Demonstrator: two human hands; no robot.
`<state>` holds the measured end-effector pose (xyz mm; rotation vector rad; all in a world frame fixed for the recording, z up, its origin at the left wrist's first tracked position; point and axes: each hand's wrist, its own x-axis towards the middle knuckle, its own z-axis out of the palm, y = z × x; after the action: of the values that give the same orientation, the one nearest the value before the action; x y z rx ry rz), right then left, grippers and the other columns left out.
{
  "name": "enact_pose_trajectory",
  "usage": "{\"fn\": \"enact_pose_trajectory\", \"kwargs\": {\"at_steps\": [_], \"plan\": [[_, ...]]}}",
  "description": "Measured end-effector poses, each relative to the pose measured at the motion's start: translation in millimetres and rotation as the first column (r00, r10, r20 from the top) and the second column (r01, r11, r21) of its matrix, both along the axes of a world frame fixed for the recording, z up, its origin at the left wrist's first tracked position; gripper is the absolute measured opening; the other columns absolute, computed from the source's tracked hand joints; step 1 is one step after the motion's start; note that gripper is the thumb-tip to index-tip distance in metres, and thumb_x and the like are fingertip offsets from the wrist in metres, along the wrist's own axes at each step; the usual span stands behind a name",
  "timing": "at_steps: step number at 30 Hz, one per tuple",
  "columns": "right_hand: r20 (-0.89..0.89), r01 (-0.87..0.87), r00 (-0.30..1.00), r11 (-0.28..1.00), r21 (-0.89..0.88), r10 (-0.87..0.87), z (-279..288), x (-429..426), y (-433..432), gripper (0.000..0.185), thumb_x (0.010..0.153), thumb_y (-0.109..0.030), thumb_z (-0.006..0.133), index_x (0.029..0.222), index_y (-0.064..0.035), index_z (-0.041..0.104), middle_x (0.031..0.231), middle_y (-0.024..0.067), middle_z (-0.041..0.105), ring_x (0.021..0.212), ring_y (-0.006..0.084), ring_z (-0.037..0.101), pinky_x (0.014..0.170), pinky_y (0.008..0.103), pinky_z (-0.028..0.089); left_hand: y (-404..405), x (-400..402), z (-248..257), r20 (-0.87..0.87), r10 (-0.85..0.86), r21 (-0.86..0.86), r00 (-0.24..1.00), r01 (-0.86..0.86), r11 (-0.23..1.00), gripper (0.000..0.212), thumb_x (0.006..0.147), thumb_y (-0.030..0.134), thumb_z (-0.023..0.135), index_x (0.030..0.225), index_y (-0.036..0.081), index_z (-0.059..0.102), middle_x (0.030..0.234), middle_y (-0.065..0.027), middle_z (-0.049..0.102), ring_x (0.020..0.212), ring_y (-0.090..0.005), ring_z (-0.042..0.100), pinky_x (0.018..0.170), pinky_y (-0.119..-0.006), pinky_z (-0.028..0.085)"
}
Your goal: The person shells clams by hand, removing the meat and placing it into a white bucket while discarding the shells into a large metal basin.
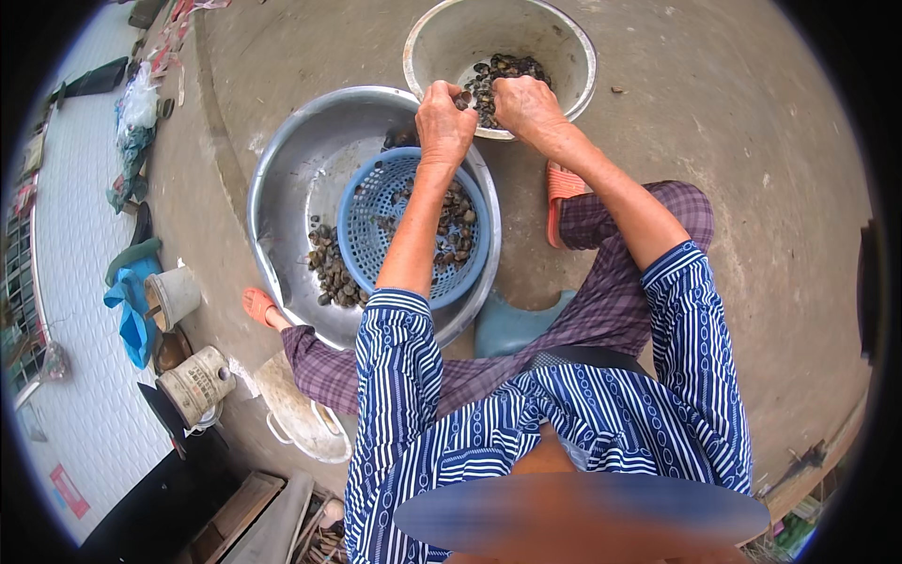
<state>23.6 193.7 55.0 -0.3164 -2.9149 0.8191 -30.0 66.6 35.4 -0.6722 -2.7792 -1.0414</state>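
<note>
My left hand [444, 125] pinches a dark snail [463, 100] at the near rim of a pale round tub [451, 42]. Many dark snails [511, 70] lie at the tub's bottom. My right hand [525, 106] reaches over the same rim, its fingers bent down at the snails; whether anything is between them is hidden. Below my left forearm, a blue plastic colander [356, 261] sits inside a wide metal basin [278, 190]. Snails or shells [458, 233] rest in the colander, and a heap of snails [335, 271] lies in the basin beside it.
The basin stands on a concrete floor [740, 233] between my feet in orange slippers [566, 190]. A blue-green plastic stool [514, 328] is under me. To the left are a white bucket [174, 297], a printed bucket [197, 386] and an oval pan with handles [303, 416].
</note>
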Motion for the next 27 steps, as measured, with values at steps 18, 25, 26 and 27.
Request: {"fn": "enact_pose_trajectory", "kwargs": {"at_steps": [18, 25, 26, 27], "plan": [[-0.057, -0.333, 0.940, 0.941, 0.058, 0.336, 53.1, 16.4, -45.1, 0.025, 0.079, -0.019, 0.045, 0.083, -0.0010, 0.061, 0.087, 0.0214, 0.059, 0.085, 0.0361, 0.057, 0.075, 0.0419, 0.045, -287.5, 24.9, -36.3, -0.439, 0.279, -0.590, 0.854, -0.509, 0.627, 0.024, 0.067, 0.006, 0.051, 0.090, 0.007, 0.059, 0.087, -0.0146, 0.056, 0.081, -0.0320, 0.053, 0.073, -0.040, 0.046], [0.029, -0.309, 0.949, 0.943, -0.123, 0.314, 41.3, 3.9, -57.1, 0.019, 0.076, -0.015, 0.051, 0.083, -0.0007, 0.061, 0.081, 0.0206, 0.060, 0.080, 0.0324, 0.059, 0.072, 0.0398, 0.046, -233.7, 105.8, -133.9, 0.378, 0.349, -0.561, 0.858, -0.088, 0.823, 0.019, 0.071, 0.013, 0.051, 0.085, 0.010, 0.063, 0.081, -0.0194, 0.061, 0.079, -0.0355, 0.059, 0.073, -0.042, 0.046], [0.018, -0.326, 0.943, 0.932, -0.156, 0.333, 39.0, 4.1, -60.6, 0.019, 0.075, -0.014, 0.051, 0.083, -0.0007, 0.061, 0.081, 0.0200, 0.060, 0.079, 0.0321, 0.059, 0.071, 0.0396, 0.046, -232.3, 118.5, -150.9, 0.411, 0.337, -0.555, 0.847, -0.061, 0.830, 0.020, 0.071, 0.012, 0.051, 0.086, 0.010, 0.063, 0.083, -0.0194, 0.061, 0.081, -0.0356, 0.058, 0.074, -0.042, 0.046], [0.008, -0.338, 0.938, 0.923, -0.185, 0.345, 38.0, 4.2, -62.1, 0.018, 0.075, -0.014, 0.051, 0.082, -0.0006, 0.061, 0.080, 0.0195, 0.061, 0.077, 0.0318, 0.060, 0.070, 0.0395, 0.047, -229.6, 128.6, -166.1, 0.445, 0.317, -0.544, 0.837, -0.028, 0.839, 0.021, 0.071, 0.011, 0.051, 0.088, 0.009, 0.063, 0.085, -0.0195, 0.061, 0.082, -0.0357, 0.058, 0.075, -0.042, 0.046]]}}
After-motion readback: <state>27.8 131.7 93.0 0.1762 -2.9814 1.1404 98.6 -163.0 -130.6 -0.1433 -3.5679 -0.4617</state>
